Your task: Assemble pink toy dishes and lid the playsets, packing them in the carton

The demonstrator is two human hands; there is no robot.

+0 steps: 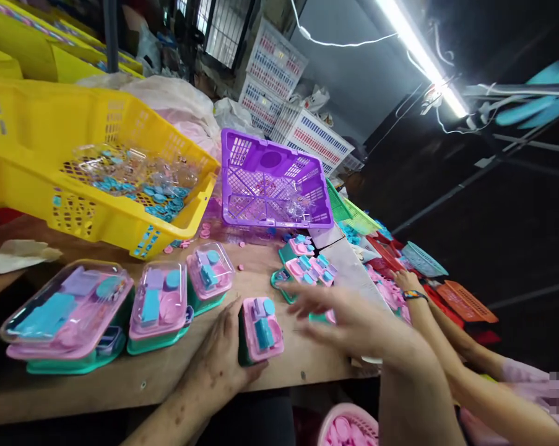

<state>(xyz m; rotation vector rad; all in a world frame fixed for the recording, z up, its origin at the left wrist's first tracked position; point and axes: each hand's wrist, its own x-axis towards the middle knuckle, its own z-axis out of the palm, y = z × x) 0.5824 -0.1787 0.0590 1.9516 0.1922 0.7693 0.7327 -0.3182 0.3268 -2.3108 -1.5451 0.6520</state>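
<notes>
Near the table's front edge, my left hand [226, 347] is wrapped round a small toy box [263, 328] with a green base and a pink tray of purple, blue and pink pieces; no clear lid shows on it. To its right, my right hand [348, 319] hovers over the table, fingers stretched and blurred by motion, with nothing seen in them. Left of my left hand stand three similar boxes with clear lids: a large one [70, 310], a middle one [159, 303] and one farther back [210, 272]. Beyond my right hand are several boxes with pink trays [307, 269].
A yellow basket [75, 192] of clear and blue parts stands at the back left. Next to it a purple basket [230, 186] holds clear parts. At right, a co-worker's arms [439, 347] reach toward pink pieces [385, 288]. Below the table edge is a tub of pink parts [346, 430].
</notes>
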